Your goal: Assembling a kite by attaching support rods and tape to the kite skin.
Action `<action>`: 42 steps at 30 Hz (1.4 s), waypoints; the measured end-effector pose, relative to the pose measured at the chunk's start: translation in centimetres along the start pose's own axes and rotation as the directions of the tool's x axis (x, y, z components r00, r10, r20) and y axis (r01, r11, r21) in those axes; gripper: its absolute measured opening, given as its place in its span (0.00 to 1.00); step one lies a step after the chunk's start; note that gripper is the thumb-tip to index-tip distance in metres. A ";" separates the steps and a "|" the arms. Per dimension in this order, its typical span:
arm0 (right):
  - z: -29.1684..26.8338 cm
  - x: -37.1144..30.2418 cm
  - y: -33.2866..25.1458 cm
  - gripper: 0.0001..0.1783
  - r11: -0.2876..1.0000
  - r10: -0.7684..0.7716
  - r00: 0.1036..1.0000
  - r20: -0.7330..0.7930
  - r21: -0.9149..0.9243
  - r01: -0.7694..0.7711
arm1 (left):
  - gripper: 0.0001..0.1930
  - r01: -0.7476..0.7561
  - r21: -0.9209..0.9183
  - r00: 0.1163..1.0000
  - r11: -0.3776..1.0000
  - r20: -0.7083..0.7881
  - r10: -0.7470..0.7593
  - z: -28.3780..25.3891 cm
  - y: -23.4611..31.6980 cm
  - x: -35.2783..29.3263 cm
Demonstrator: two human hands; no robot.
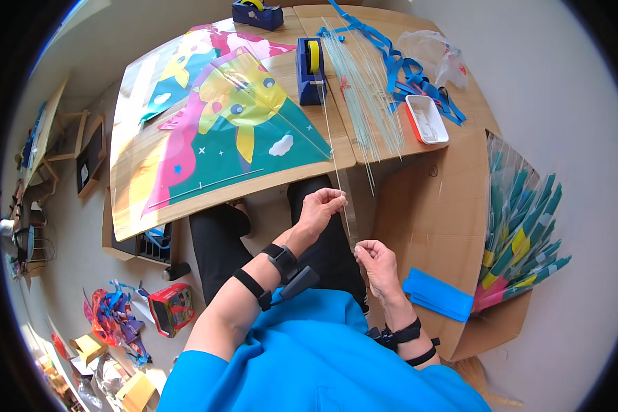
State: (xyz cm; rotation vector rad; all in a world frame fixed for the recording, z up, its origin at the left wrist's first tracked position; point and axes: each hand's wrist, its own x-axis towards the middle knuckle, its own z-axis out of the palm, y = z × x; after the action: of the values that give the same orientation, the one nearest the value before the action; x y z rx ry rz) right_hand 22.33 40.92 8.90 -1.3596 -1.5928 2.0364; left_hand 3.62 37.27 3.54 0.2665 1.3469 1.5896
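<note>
A thin pale rod slants from the tape dispenser down past the table's front edge. My left hand pinches it between thumb and fingers, just off the edge. Close to the rod's lower end, my right hand has thumb and forefinger pressed together; what they hold is too small to make out. A kite sheet in pink, yellow and green, with a cartoon animal, lies flat on the table, a thin rod lying across its lower part. Beside its right corner stands the blue tape dispenser with a yellow core.
Several loose thin rods lie right of the dispenser, near blue webbing, a plastic bag and a red-white tray. A second dispenser stands farther back. At right, a cardboard box holds rolled kites.
</note>
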 end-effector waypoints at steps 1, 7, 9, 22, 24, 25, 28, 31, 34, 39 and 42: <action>-0.1 0.5 0.2 0.08 1.000 -0.004 1.000 0.008 0.012 0.004 | 0.07 -0.002 0.002 1.000 1.000 -0.007 0.002 0.1 -0.1 -0.1; 0.2 0.6 0.2 0.10 0.997 0.056 0.998 0.011 0.055 -0.056 | 0.06 0.080 0.043 0.996 0.996 -0.045 -0.078 -1.4 -0.7 -0.6; -0.3 0.5 -0.4 0.08 0.995 0.066 0.998 0.021 0.072 -0.067 | 0.06 0.146 0.070 0.989 0.987 -0.005 -0.146 -2.0 0.1 -2.2; -1.7 1.4 0.1 0.07 0.981 0.155 0.984 0.085 0.107 -0.164 | 0.13 -0.151 0.134 0.974 0.979 -0.147 0.170 -10.5 14.9 9.5; -1.5 1.3 0.0 0.07 0.968 0.202 0.974 0.100 0.132 -0.215 | 0.19 -0.200 0.277 0.943 0.940 -0.205 0.261 -11.7 16.9 14.2; -1.4 1.5 0.5 0.08 0.967 0.176 0.976 0.125 0.162 -0.196 | 0.21 -0.128 0.353 0.941 0.927 -0.253 0.226 -11.1 17.7 15.4; -1.5 1.4 0.7 0.08 0.969 0.188 0.972 0.140 0.135 -0.207 | 0.24 -0.050 0.525 0.945 0.850 -0.250 0.210 -9.1 16.0 17.9; -1.0 1.7 0.5 0.07 0.958 0.246 0.953 0.177 0.103 -0.266 | 0.24 -0.086 0.465 0.945 0.881 -0.242 0.220 -6.2 13.5 19.5; -0.6 2.1 0.9 0.08 0.950 0.287 0.939 0.188 0.071 -0.304 | 0.20 -0.112 0.365 0.918 0.924 -0.317 0.237 -4.8 12.3 20.8; -0.7 3.1 1.7 0.08 0.963 0.268 0.943 0.196 -0.048 -0.264 | 0.15 -0.184 0.217 0.876 0.959 -0.407 0.260 -4.6 11.3 22.0; -0.7 3.4 2.1 0.07 0.965 0.262 0.946 0.191 -0.062 -0.254 | 0.13 -0.177 0.168 0.896 0.970 -0.379 0.229 -5.1 11.1 22.0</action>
State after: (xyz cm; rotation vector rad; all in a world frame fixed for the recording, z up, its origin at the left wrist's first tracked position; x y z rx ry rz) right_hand 21.75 42.83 5.35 -1.4881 -1.6085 2.3734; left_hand -16.44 52.44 2.05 0.1719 1.7886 1.7993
